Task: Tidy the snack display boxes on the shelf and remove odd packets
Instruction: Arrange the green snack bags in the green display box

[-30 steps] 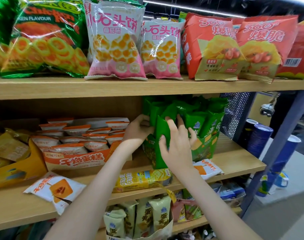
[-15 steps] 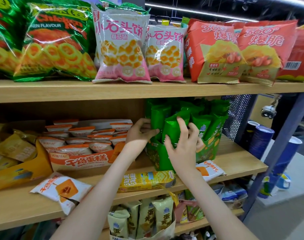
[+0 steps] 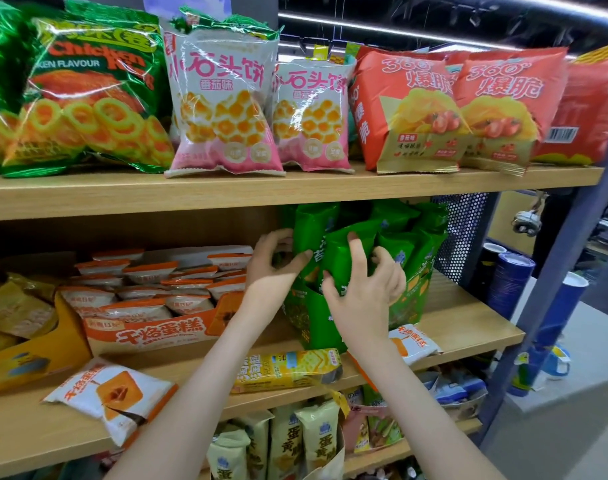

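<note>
A green display box (image 3: 314, 323) full of upright green packets (image 3: 396, 220) stands on the middle shelf (image 3: 468, 320). My right hand (image 3: 361, 292) grips the front green packet (image 3: 340, 254) at its side. My left hand (image 3: 274, 268) holds the left green packet (image 3: 311, 226), thumb across its front. An orange display box (image 3: 150, 336) of white-and-orange cake packets sits to the left. Loose on the shelf lie a white-and-orange cake packet (image 3: 112, 396), a yellow cracker packet (image 3: 288, 368) and another cake packet (image 3: 411, 342) by my right wrist.
A yellow box (image 3: 35, 362) with golden packets is at far left. Big snack bags line the top shelf (image 3: 295, 188). Pale packets (image 3: 295, 441) stand on the lower shelf. A blue shelf post (image 3: 552, 289) and stacked blue cups (image 3: 510, 282) are on the right.
My right hand has slid up from the box front and curled round the front green packet. My left hand stays on the left packet, now gripping it more.
</note>
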Motion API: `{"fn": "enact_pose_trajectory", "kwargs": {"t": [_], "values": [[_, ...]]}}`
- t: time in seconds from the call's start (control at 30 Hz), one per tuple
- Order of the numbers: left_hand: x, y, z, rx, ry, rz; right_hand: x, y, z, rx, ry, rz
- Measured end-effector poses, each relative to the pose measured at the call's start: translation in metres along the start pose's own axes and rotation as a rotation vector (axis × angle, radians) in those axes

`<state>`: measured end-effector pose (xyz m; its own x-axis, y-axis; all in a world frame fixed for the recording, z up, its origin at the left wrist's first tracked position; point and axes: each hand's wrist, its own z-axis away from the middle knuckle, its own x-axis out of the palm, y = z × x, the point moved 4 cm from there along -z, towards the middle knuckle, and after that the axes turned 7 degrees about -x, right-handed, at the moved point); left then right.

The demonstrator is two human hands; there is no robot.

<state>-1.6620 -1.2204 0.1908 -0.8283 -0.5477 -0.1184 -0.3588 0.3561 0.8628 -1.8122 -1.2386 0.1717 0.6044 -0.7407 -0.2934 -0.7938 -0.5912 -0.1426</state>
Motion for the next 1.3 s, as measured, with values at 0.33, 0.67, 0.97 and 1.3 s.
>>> {"fn": "enact_pose_trajectory", "kwargs": {"t": [0.33,0.67,0.97,1.3], "values": [[-0.003,-0.001,-0.009,-0.034,-0.019,0.055,0.013,0.004,0.001,0.001,-0.111,-0.04],[0.003,-0.001,-0.011,-0.016,0.048,0.132,0.014,0.008,0.005,-0.049,-0.083,-0.067],[0.003,0.002,-0.008,-0.105,0.036,0.101,0.013,0.012,0.007,-0.053,-0.107,-0.107],[0.006,-0.009,-0.004,-0.187,-0.287,-0.679,0.013,0.012,0.012,-0.025,-0.271,-0.048]]}}
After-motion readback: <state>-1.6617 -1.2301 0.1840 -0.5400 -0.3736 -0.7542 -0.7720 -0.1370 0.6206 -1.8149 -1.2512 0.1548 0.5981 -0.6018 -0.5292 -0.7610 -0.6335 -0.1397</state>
